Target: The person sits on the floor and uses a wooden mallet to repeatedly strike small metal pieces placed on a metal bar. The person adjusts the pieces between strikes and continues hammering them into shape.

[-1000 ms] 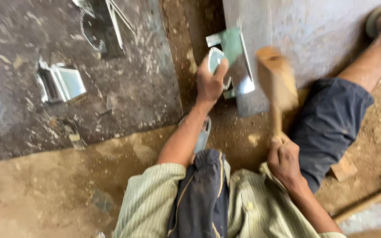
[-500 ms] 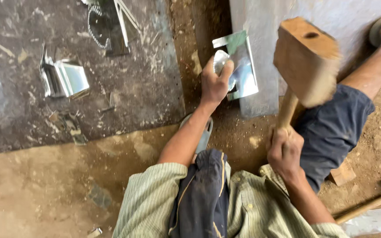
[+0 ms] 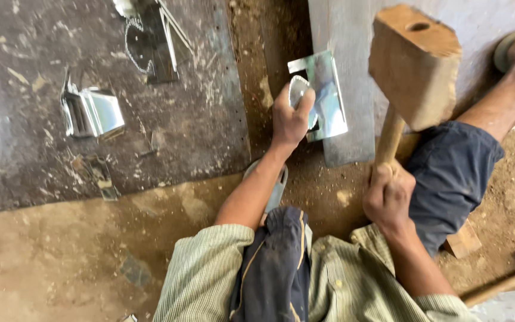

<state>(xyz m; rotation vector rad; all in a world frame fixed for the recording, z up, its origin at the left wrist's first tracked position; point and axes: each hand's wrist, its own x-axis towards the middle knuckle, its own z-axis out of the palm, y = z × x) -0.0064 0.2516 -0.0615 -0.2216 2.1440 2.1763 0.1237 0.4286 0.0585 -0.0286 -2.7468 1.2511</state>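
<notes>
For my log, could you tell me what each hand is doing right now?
Left hand: closed on the metal sheet.
Right hand: closed on the wooden mallet.

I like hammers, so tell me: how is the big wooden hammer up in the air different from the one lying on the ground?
The wooden mallet has a big blocky head; the small hammer at the lower right edge has a much smaller one. The mallet is raised, gripped by the right hand; the small hammer lies on the dirt, touched by no hand. The mallet shows whole, the small hammer only partly. Both have wooden handles.
</notes>
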